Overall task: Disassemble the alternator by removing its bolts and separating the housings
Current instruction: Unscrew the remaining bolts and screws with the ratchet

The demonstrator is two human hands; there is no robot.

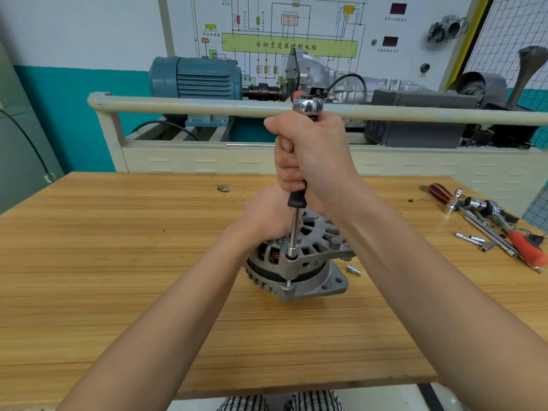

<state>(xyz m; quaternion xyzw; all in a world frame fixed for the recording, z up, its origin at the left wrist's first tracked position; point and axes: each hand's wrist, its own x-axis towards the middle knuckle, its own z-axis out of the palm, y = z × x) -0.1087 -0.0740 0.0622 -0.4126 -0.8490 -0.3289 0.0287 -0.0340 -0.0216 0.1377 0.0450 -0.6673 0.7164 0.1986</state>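
Note:
A grey alternator (308, 269) stands on the wooden table (118, 262), its vented rear housing facing up and copper windings showing through the slots. My right hand (311, 161) grips the black handle of a socket driver (295, 223) held upright, with a chrome ratchet head (307, 105) on its top. The driver's socket sits on a bolt at the housing's front left lug. My left hand (267, 216) rests on top of the alternator behind the shaft, fingers curled over the housing. A long through bolt shows below the lug.
A loose small socket (353, 269) lies on the table right of the alternator. A ratchet with an orange handle (525, 244), extension bars and sockets (471, 239) lie at the right edge. Behind the table stand a training bench with a rail (192, 103) and a blue motor (195, 77).

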